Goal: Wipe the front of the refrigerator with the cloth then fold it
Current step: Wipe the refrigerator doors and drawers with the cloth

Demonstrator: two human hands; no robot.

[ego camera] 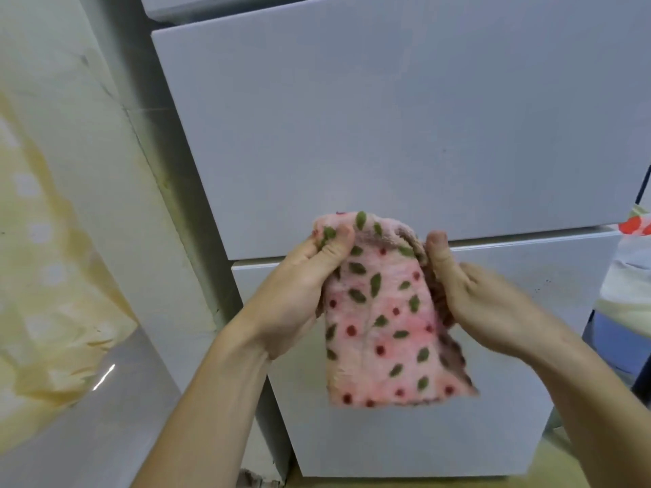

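Two hands, left hand [299,287], right hand [482,297], gripping cloth [384,318] edges

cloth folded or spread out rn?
Folded, at least partly: the pink fleecy cloth with green leaves and red dots hangs as a narrow doubled strip, layered edges showing beside the right hand; left hand pinches the top.

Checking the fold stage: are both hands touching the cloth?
Touching. The head view shows the left hand and right hand each pinching a top corner of the cloth, which hangs between them.
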